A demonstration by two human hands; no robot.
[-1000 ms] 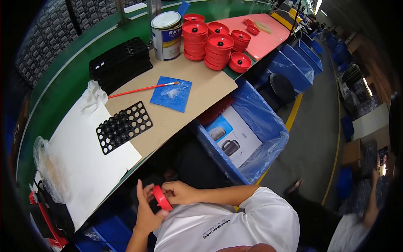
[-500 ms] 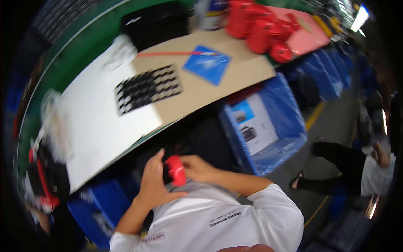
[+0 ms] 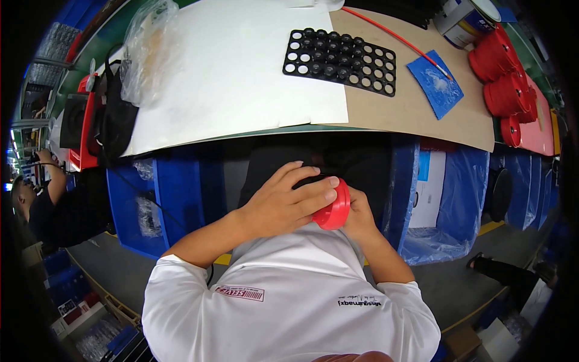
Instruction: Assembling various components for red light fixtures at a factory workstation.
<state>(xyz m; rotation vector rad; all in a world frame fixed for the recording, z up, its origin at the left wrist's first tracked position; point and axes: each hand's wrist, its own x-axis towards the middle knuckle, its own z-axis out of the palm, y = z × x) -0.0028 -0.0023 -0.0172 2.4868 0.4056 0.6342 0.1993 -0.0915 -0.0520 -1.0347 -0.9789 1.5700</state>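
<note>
In front of my waist I hold a red round plastic part (image 3: 339, 211) with a flanged rim. My right hand (image 3: 360, 216) grips it from the right, its fingers mostly behind the part. My left hand (image 3: 288, 200) lies over its left side, fingers bent and their tips against the red surface. Whatever lies under the left fingers is hidden. Beyond the hands, on the bench, a black tray (image 3: 356, 81) with round holes carries several small black caps (image 3: 329, 55). A thin red-handled brush (image 3: 395, 33) rests with its tip on a blue sheet (image 3: 443, 96).
Several red parts (image 3: 506, 93) cluster at the bench's right end, near a metal can (image 3: 461, 24). White paper (image 3: 241, 66) and a clear plastic bag (image 3: 148, 60) lie on the left. Blue bins (image 3: 136, 202) flank my legs. Other people are at both sides.
My left hand, earlier spread open beside the red part, now closes onto it. My right hand still holds the part. The view has turned, shifting the bench in the picture.
</note>
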